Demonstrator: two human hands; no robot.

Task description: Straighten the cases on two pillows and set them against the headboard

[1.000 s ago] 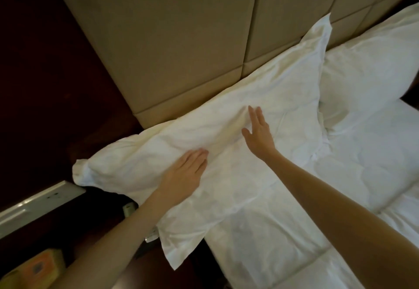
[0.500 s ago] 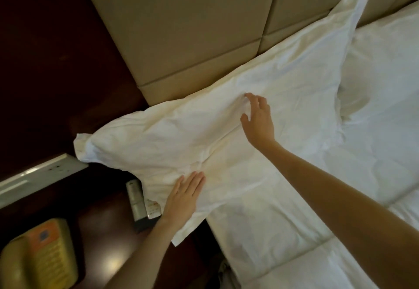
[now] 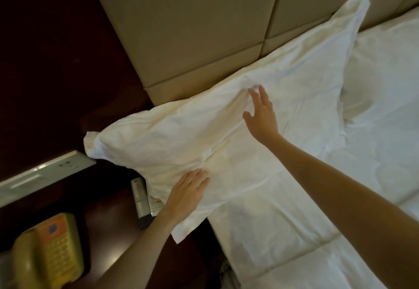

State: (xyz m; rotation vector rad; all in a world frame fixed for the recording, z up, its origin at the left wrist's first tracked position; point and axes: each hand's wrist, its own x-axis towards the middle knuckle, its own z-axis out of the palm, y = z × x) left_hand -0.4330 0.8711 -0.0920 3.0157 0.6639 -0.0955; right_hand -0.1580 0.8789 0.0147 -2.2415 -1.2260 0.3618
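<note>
A white pillow in a wrinkled case leans against the tan padded headboard, its left end hanging past the bed's edge. My left hand lies flat on the case's lower flap, fingers together, gripping nothing. My right hand rests on the pillow's middle with fingers spread, beside a raised fold of cloth. A second white pillow lies to the right, partly behind the first pillow's pointed corner.
The white duvet covers the bed at lower right. Left of the bed stands a dark wooden nightstand with a yellow telephone, a remote control and a small card. A silver switch panel sits on the dark wall.
My left hand has slid down from the pillow's middle to its lower flap. My right hand has opened its fingers on the pillow. The view has shifted down and left.
</note>
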